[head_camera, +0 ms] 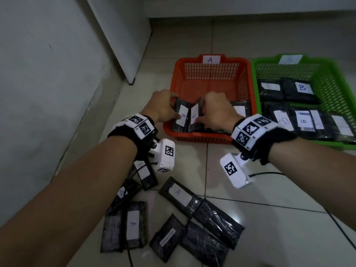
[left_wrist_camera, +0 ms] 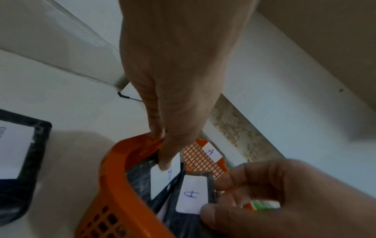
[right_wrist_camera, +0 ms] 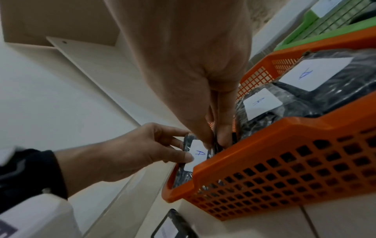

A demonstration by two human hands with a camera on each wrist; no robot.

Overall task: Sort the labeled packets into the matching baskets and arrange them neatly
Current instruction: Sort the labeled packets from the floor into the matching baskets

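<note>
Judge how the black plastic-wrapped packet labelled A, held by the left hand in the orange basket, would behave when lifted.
The black plastic-wrapped packet probably stays fairly stiff: the left hand holds it on edge unbent. Its glossy wrap may be slippery. Flat and rectangular, it should not roll.

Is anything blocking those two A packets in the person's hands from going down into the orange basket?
Nothing visible does. The left hand and right hand already hold both A packets inside the orange basket, at its near left corner.
</note>
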